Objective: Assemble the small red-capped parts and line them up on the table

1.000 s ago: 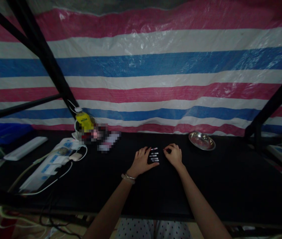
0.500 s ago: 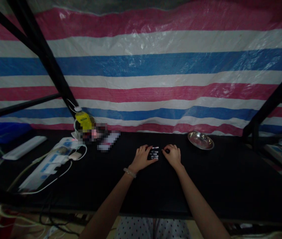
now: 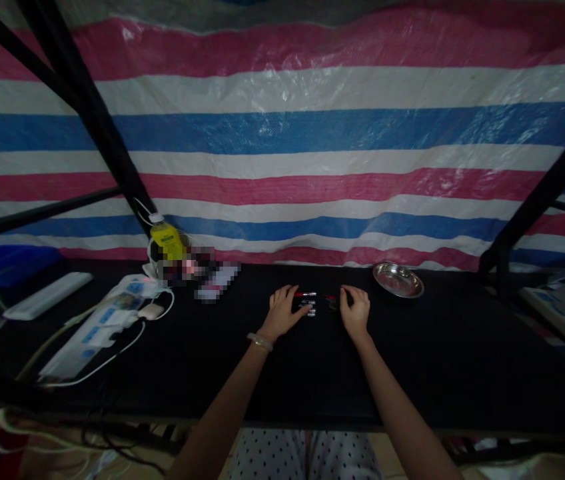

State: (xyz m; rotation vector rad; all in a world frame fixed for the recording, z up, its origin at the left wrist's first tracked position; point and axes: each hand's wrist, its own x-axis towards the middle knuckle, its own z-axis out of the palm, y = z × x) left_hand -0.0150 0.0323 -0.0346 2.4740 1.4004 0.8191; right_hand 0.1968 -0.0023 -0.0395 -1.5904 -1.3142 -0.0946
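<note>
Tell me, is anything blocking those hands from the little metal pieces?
Nothing visible does. The left hand touches the small metal pieces; the right hand rests just beside them on the black table.

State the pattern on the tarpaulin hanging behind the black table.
The tarpaulin has horizontal red, white and blue stripes, shown best in the head view.

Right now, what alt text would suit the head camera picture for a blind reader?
The left hand and right hand rest on a black table, either side of a few small metal pieces. A steel dish sits to their right, a striped tarp hangs behind.
</note>
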